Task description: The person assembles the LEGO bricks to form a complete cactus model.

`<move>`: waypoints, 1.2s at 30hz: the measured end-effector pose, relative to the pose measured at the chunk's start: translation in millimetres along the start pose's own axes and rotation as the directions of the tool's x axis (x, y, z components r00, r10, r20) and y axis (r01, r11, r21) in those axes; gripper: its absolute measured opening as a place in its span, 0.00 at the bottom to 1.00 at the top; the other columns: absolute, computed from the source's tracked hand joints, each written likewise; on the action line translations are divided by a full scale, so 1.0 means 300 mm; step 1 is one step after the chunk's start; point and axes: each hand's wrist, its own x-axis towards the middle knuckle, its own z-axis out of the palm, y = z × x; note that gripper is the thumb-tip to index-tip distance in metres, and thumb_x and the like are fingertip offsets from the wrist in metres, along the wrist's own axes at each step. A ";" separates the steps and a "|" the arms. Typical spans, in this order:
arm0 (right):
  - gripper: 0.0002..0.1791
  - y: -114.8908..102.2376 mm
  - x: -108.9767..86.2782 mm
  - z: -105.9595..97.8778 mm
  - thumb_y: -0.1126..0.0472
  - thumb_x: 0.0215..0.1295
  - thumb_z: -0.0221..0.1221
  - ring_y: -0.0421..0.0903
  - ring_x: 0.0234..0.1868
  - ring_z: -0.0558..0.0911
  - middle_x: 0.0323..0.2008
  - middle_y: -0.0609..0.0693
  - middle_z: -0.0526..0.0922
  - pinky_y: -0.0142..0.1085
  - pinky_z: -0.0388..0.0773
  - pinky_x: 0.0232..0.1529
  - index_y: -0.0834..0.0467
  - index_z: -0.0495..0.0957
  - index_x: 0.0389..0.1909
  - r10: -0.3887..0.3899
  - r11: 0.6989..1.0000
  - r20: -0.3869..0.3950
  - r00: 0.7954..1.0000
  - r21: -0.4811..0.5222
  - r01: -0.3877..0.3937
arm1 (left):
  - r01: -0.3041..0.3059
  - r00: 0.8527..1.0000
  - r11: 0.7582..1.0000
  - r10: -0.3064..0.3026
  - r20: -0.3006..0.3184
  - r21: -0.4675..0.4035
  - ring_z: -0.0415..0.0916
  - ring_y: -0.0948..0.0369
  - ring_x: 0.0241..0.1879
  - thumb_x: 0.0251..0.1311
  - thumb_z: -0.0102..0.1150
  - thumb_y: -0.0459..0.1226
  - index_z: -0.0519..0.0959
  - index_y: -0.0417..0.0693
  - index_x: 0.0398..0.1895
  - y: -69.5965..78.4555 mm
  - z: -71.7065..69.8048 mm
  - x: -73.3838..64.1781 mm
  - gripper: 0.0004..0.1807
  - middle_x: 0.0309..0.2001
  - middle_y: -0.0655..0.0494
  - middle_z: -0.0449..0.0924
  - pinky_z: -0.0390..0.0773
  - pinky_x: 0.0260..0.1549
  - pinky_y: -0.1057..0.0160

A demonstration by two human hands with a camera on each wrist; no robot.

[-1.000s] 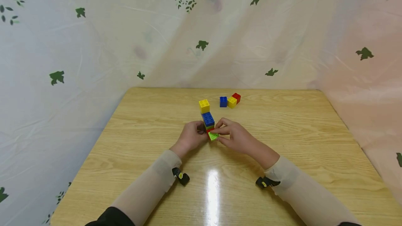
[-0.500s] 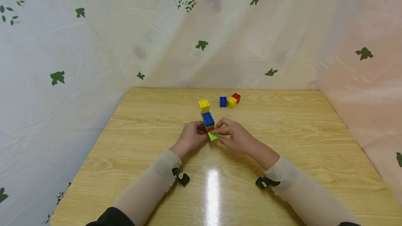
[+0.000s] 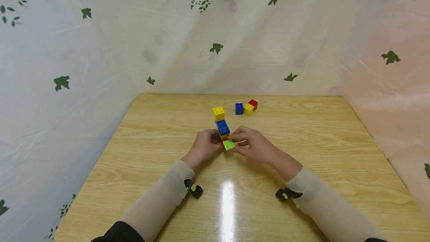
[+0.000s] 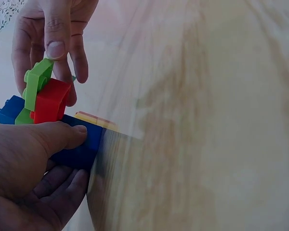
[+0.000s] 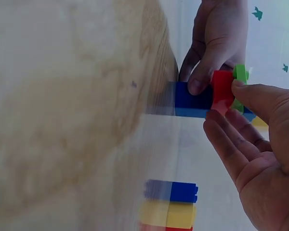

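A stepped stack of toy building bricks stands mid-table. Its bottom blue brick (image 5: 192,98) is pinched at the side between the thumb and fingers of my left hand (image 3: 203,145). On that sits a red brick (image 4: 52,100), with a thin light green brick (image 3: 229,145) on top at the near end, looking tilted in the left wrist view. A longer blue brick (image 3: 223,127) rises behind, above another green layer, and a yellow brick (image 3: 218,113) tops it. My right hand (image 3: 253,144) is beside the light green brick, fingers loose and apart, thumb at its edge.
Behind the stack, toward the back edge of the wooden table (image 3: 161,118), lie a loose blue brick (image 3: 239,108), a yellow brick (image 3: 248,109) and a red brick (image 3: 253,104), close together. A patterned cloth (image 3: 188,47) hangs behind the table.
My right hand has drawn slightly right, its fingers coming off the top of the light green brick, which now shows fully. My left hand keeps its place on the stack.
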 end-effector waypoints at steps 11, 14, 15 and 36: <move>0.22 0.082 0.023 -0.098 0.66 0.66 0.71 0.57 0.56 0.85 0.54 0.51 0.83 0.54 0.80 0.61 0.61 0.82 0.61 0.080 0.995 -0.068 0.994 -0.051 -0.084 | 0.022 1.000 1.000 -0.022 0.008 -0.001 0.84 0.59 0.53 0.66 0.71 0.33 0.84 0.44 0.58 -0.002 -0.004 0.002 0.18 0.53 0.51 0.87 0.83 0.53 0.60; 0.23 0.117 0.034 -0.126 0.66 0.66 0.72 0.57 0.57 0.84 0.54 0.52 0.83 0.55 0.79 0.62 0.62 0.82 0.61 0.098 0.992 -0.091 0.991 -0.066 -0.104 | 0.022 1.000 1.000 -0.022 0.013 0.002 0.84 0.59 0.53 0.66 0.71 0.33 0.84 0.44 0.58 -0.002 -0.005 0.001 0.18 0.53 0.51 0.87 0.83 0.54 0.60; 0.23 0.128 0.038 -0.135 0.66 0.66 0.71 0.57 0.58 0.84 0.55 0.52 0.83 0.56 0.78 0.63 0.62 0.82 0.61 0.100 0.992 -0.098 0.990 -0.071 -0.107 | 0.021 1.000 1.000 -0.021 0.014 0.002 0.84 0.59 0.53 0.66 0.71 0.33 0.84 0.44 0.58 -0.002 -0.005 0.001 0.18 0.53 0.51 0.87 0.83 0.54 0.61; 0.23 0.281 0.143 -0.275 0.66 0.70 0.68 0.62 0.63 0.79 0.59 0.59 0.79 0.58 0.71 0.69 0.64 0.79 0.64 0.240 0.965 -0.232 0.943 -0.046 -0.257 | 0.039 0.999 0.999 -0.038 0.017 -0.024 0.83 0.59 0.54 0.67 0.70 0.33 0.83 0.45 0.60 -0.006 -0.002 -0.001 0.19 0.54 0.53 0.86 0.83 0.54 0.60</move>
